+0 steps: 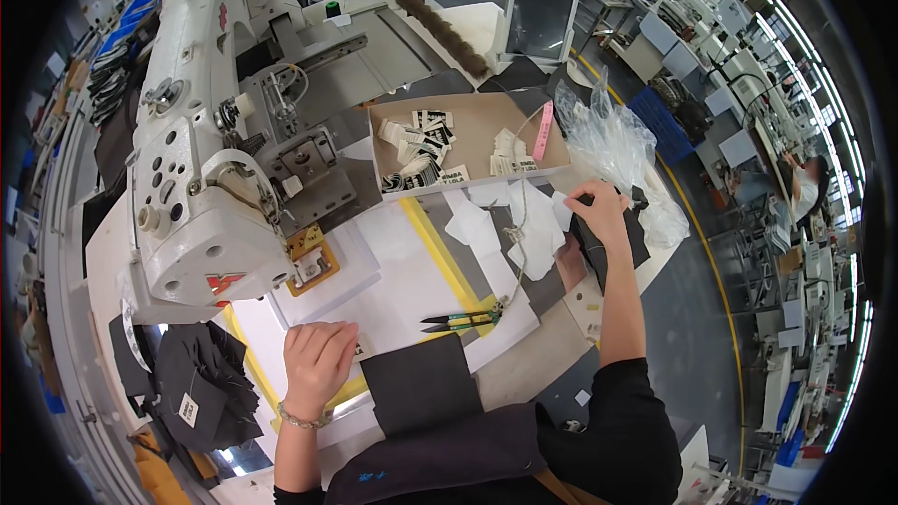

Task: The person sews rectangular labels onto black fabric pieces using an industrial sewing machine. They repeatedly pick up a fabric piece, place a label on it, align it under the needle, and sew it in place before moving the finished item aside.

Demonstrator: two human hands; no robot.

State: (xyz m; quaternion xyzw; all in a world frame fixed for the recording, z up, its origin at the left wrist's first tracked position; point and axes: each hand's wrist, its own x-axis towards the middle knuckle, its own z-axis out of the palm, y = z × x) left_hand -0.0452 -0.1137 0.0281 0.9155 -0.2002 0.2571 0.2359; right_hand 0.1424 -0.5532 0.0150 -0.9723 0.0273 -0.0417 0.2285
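The left hand (pixel 318 362) curls beside a small label (pixel 361 349) near the table's (pixel 516 372) front edge; the right hand (pixel 603 210) touches dark cloth (pixel 634 243) at the right edge. Whether either grips, I cannot tell.

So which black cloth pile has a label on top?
The left one, nearest the sewing machine; the right one, at the right hand, shows none.

The left hand (pixel 318 363) hides part of a small printed label (pixel 361 350).
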